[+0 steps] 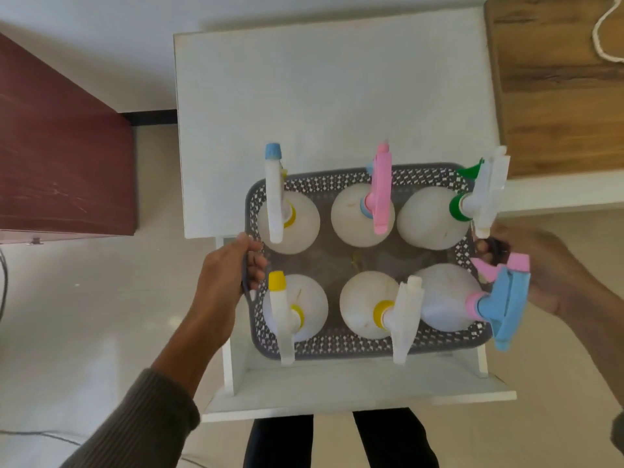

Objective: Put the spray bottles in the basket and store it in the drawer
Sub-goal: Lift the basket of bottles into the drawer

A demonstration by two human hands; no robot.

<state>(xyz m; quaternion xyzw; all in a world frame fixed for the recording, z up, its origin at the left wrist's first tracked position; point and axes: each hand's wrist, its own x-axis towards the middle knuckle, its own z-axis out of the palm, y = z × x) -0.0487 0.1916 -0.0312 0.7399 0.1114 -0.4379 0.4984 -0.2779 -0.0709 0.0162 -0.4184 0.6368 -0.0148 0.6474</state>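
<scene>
A grey perforated basket [341, 344] hangs over the open white drawer [358, 396], partly over the cabinet top. Several white spray bottles stand upright in it, in two rows. The back row has a blue-tipped sprayer [274, 194], a pink one [381, 190] and a green-collared one [486, 194]. In the front row are a yellow-tipped sprayer [282, 315], a yellow-collared one [403, 319] and a blue-and-pink one [506, 305]. My left hand [229, 275] grips the basket's left rim. My right hand [543, 265] holds the right rim, partly hidden behind the sprayers.
The white cabinet top [331, 106] lies behind the basket. A dark red cabinet [57, 157] stands at the left. At the upper right is a wooden surface [557, 96] with a white cord [604, 35]. My legs [341, 440] stand just before the drawer front.
</scene>
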